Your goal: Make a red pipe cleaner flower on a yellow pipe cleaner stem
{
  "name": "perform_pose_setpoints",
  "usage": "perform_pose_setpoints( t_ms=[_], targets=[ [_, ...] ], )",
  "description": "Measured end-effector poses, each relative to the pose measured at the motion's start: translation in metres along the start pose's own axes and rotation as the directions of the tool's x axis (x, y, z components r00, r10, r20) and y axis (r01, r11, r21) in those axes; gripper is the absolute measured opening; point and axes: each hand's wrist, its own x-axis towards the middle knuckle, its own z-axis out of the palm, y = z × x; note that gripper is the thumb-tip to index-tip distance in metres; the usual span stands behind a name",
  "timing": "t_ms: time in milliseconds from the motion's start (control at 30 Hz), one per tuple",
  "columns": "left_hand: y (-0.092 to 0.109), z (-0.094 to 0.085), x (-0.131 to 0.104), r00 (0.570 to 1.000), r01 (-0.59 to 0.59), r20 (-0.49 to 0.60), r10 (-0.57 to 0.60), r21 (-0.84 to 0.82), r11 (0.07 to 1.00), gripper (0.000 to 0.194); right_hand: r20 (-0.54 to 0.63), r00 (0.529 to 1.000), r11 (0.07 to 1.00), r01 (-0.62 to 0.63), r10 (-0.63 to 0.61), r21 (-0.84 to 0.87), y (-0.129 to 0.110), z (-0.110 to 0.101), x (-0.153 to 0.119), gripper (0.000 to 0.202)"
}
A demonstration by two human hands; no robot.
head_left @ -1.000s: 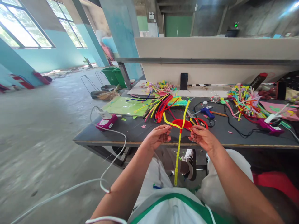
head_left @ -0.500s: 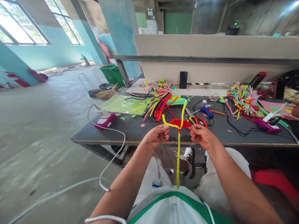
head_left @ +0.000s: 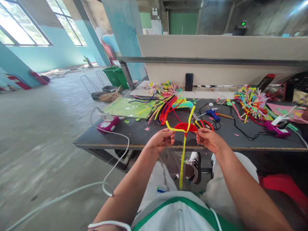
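Observation:
Between my hands is a pipe-cleaner figure with a fuzzy yellow stem (head_left: 183, 160) and yellow arms bent upward at the top. A red pipe-cleaner piece (head_left: 184, 126) spans the figure just behind those arms. My left hand (head_left: 161, 140) is closed in a pinch at the red piece's left end. At its right end, my right hand (head_left: 209, 139) pinches the same way. The stem hangs down over my lap, in front of the table edge. Thin glue-like strands trail near my right fingers.
Behind the figure lie a bundle of coloured pipe cleaners (head_left: 166, 112), red-handled scissors (head_left: 209, 125) and a blue glue gun (head_left: 213, 115). Purple power sockets (head_left: 108, 124) sit at the left, their white cable crossing my left arm. A phone (head_left: 189, 82) stands at the back.
The yellow stem's lower end has swung up and slightly left, away from my shirt. Its upper arms have tipped a little. Both hands keep their pinch almost in place.

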Motion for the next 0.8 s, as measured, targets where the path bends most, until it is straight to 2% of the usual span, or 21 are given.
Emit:
perform_pose_setpoints(
  t_ms=[300,633,800],
  targets=[
    [0.000,0.003,-0.001,0.999,-0.009,0.041,0.008,0.040,0.999,0.014,0.041,0.999,1.000,0.025,-0.025,-0.004,-0.004,0.004,-0.003,0.021],
    [-0.001,0.004,-0.001,0.998,-0.015,0.061,0.016,-0.017,1.000,0.014,0.063,0.998,1.000,-0.001,0.002,-0.017,-0.002,0.004,-0.003,0.018],
    [0.004,0.011,-0.005,0.996,-0.027,0.083,0.032,-0.063,0.998,0.013,0.195,0.981,0.998,-0.016,0.004,0.059,0.005,0.013,-0.005,0.026]
  ],
)
